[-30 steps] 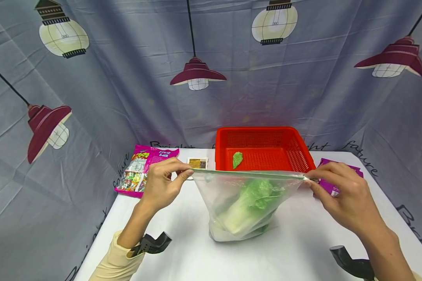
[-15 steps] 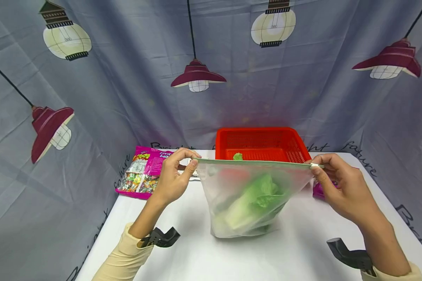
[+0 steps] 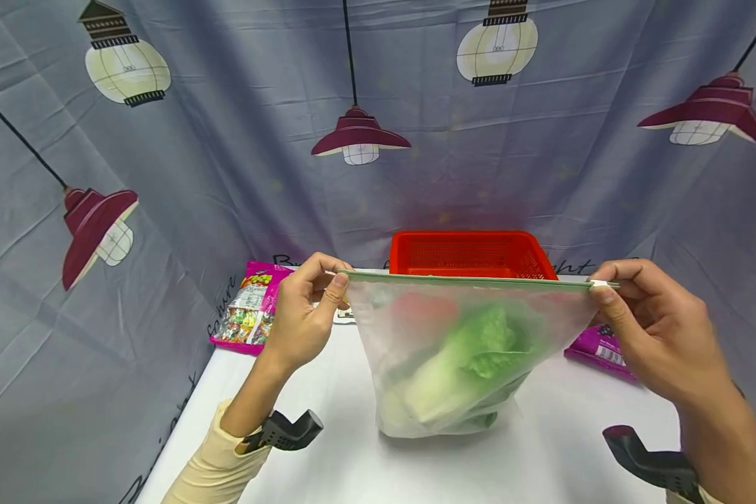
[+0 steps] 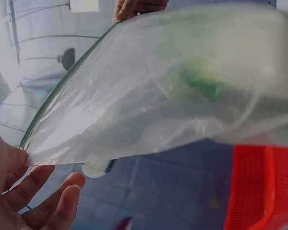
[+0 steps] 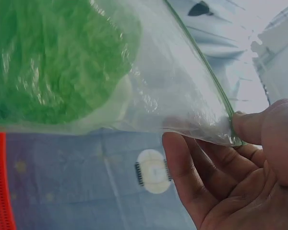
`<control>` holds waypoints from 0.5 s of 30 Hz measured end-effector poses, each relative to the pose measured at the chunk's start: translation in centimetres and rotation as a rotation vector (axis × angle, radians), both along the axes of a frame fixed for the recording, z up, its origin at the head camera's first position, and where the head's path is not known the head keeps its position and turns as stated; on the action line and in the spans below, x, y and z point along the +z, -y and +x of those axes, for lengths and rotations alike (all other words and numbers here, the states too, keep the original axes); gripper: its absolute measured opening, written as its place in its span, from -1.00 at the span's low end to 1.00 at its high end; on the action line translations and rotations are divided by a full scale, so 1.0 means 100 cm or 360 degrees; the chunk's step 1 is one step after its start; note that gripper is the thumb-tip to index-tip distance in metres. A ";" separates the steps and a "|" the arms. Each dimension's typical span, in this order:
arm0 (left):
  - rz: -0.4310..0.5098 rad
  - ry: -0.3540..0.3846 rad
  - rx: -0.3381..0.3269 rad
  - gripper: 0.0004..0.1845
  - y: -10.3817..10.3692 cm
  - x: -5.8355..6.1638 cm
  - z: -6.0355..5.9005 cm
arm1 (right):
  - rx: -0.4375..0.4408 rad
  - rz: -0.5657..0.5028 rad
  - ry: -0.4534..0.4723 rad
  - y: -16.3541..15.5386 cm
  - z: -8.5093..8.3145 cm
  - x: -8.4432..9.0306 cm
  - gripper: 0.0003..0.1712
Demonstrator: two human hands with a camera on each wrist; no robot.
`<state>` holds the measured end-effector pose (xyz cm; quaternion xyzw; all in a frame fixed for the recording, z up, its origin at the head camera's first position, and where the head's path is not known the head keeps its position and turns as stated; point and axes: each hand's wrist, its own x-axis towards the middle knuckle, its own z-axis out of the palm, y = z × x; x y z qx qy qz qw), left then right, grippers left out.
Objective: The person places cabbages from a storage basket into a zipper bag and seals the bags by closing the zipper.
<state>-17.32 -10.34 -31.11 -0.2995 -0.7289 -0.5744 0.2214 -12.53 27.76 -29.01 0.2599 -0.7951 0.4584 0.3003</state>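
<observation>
A clear zip bag with a green leafy cabbage inside hangs stretched between both hands, its bottom close to the white table. My left hand pinches the bag's left top corner by the green zip strip. My right hand pinches the right top corner at the white slider. The left wrist view shows the bag from below, and the right wrist view shows the cabbage through the film with my thumb on the seam.
A red mesh basket stands behind the bag. A pink snack packet lies at the left of the table, another pink packet at the right. A grey curtain printed with lamps encloses the table.
Both hands have lifted the bag's top edge higher and pulled it wider. The right hand moved right and up, and the bag now hides the basket's inside.
</observation>
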 end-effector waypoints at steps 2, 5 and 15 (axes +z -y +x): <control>0.0004 0.0072 0.0010 -0.92 -0.001 -0.008 -0.007 | -0.0026 0.0063 0.0096 0.000 -0.006 -0.006 -0.76; -0.0058 0.0198 0.0062 -0.90 -0.003 -0.030 -0.025 | -0.0008 0.0118 0.0297 -0.002 -0.021 -0.023 -0.77; -0.0452 0.0414 0.0401 -0.90 -0.016 -0.076 -0.105 | -0.0170 0.0227 0.0664 -0.005 -0.099 -0.071 -0.73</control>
